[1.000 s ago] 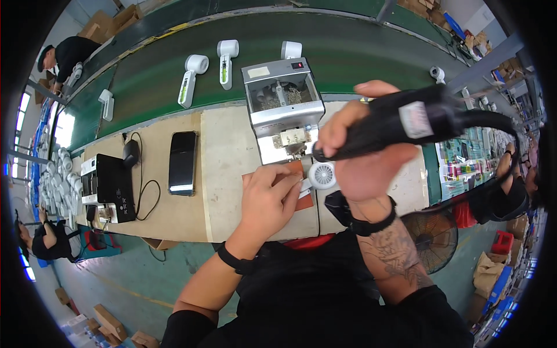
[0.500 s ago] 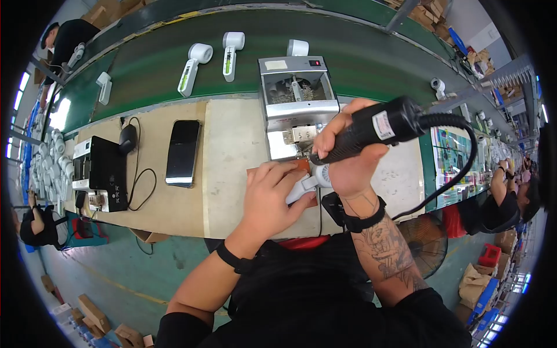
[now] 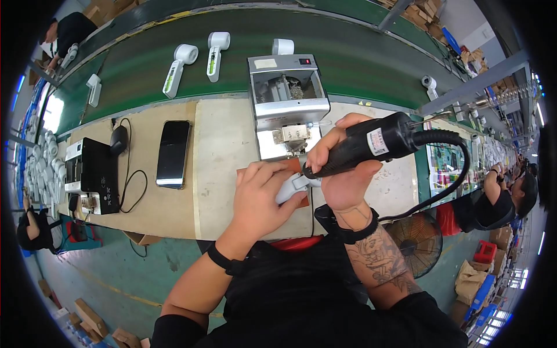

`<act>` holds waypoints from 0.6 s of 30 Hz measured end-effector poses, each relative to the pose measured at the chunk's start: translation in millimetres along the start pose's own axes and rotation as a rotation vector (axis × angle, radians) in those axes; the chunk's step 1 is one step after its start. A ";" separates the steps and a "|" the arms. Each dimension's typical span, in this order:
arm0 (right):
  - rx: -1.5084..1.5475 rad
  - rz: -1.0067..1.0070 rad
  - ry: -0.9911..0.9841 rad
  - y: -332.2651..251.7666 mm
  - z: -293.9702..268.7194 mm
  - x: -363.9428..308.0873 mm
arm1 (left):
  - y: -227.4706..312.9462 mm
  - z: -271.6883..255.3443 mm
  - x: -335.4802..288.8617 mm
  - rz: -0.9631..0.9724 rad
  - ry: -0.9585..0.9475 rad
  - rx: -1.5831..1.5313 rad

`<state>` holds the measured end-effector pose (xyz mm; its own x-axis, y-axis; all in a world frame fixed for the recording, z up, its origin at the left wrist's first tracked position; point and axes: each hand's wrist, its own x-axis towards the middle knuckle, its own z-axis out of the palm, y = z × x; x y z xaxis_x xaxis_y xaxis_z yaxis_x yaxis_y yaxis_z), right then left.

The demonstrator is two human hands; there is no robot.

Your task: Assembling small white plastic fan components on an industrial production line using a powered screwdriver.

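My left hand (image 3: 255, 197) is closed around a white handheld fan (image 3: 288, 188), pressing it down on an orange-brown pad (image 3: 295, 163) on the bench. Much of the fan lies under my fingers and behind my right hand. In my right hand (image 3: 346, 184) is a black electric screwdriver (image 3: 362, 146), tilted, with its cable trailing off to the right. Its lower end meets the fan near the top of the handle; the bit itself cannot be made out. Just beyond the pad stands a metal screw feeder (image 3: 288, 110) with small screws in its tray.
Left on the bench lie a phone (image 3: 173, 154), a second black feeder (image 3: 93, 177) and a cable. Several white fans (image 3: 180, 69) rest on the green conveyor (image 3: 133, 64) behind. A floor fan (image 3: 415, 243) stands at lower right. Other people work at both sides.
The screwdriver's lower end has come from the feeder's front toward me, down onto the white fan. My left hand still holds the fan on the pad. The whole view has shifted slightly.
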<state>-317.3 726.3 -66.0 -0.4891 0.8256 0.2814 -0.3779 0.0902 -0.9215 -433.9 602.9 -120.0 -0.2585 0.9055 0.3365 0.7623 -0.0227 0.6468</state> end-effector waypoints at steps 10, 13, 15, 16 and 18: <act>0.143 0.000 -0.060 15.4 -1.0 -5.9 | 1.4 -3.8 2.3 0.011 0.011 -0.002; 0.098 -0.023 -0.115 15.4 1.7 -8.7 | 3.7 -6.3 2.3 -0.003 0.007 -0.006; 0.103 0.013 -0.106 10.9 5.5 -4.3 | 2.0 -4.8 1.3 0.014 0.037 -0.020; 0.106 0.051 -0.087 8.2 8.1 -1.2 | 1.4 -3.8 1.1 0.013 0.042 -0.018; 0.105 -0.014 -0.079 5.4 12.9 8.4 | 1.2 -1.8 0.3 -0.005 0.054 -0.011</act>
<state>-333.7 726.5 -65.2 -0.5418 0.7778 0.3185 -0.4635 0.0396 -0.8852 -434.1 602.5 -117.9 -0.2938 0.8816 0.3693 0.7545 -0.0233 0.6559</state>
